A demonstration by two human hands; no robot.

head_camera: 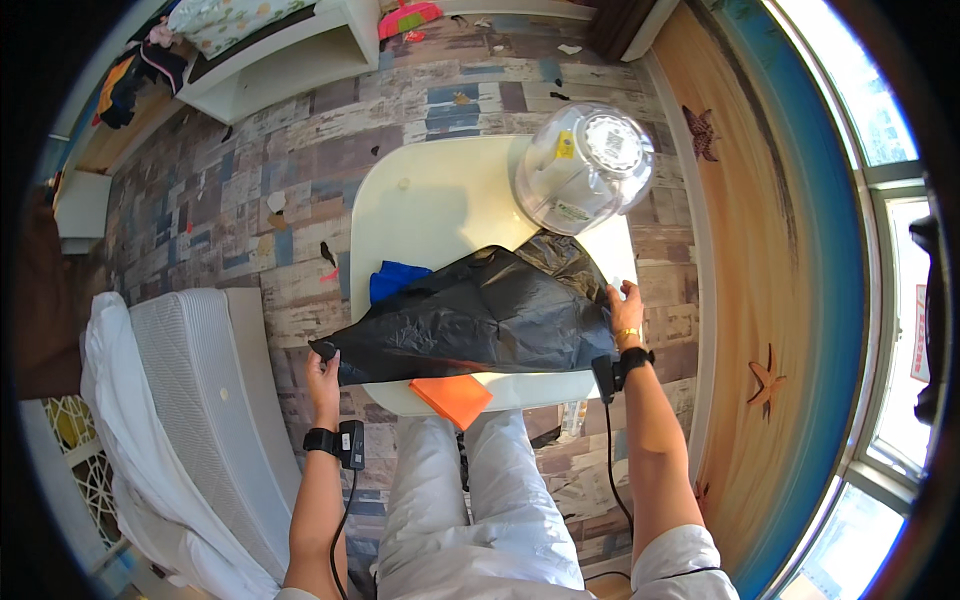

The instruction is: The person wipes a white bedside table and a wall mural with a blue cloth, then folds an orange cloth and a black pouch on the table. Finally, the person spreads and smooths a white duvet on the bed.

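A black plastic bag (480, 319) is stretched out flat across the white table (409, 191) in front of me. My left hand (324, 379) pinches its gathered corner beyond the table's left edge. At the other end, my right hand (626, 311) is on the bag's right edge, thumb and fingers gripping near the side of the table. Partly covered by the bag is a blue cloth (397, 280). An orange folded sheet or cloth (454, 399) sticks out from under the near edge, overhanging the table.
A clear plastic container (585, 169) stands upside down at the table's far right corner. To the left is a mattress (199, 375) with white bedding. Scraps lie on the wood-patterned floor (247, 180). A starfish-decorated wall (750, 315) runs along the right. Cables hang from both wrist devices.
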